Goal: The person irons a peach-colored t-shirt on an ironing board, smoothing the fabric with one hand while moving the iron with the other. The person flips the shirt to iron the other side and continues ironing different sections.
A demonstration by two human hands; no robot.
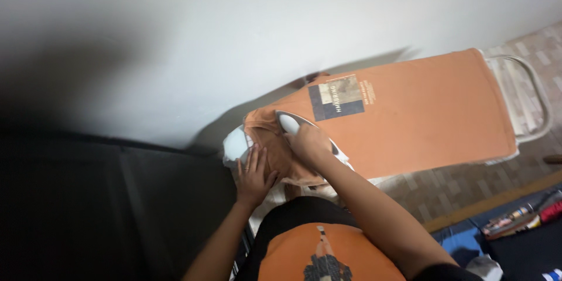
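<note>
An orange T-shirt (421,117) with a square printed patch lies stretched over an ironing board (530,99). My right hand (309,140) grips the handle of a white and grey iron (288,121) resting on the shirt's collar end. My left hand (254,174) lies flat with fingers spread on the orange cloth beside the iron, pressing it down. The iron's base is mostly hidden under my right hand.
A white wall (234,35) runs close behind the board. A dark surface (117,199) fills the left. The floor (462,184) is tiled, and small colourful items (521,216) lie on a dark and blue cloth at the lower right.
</note>
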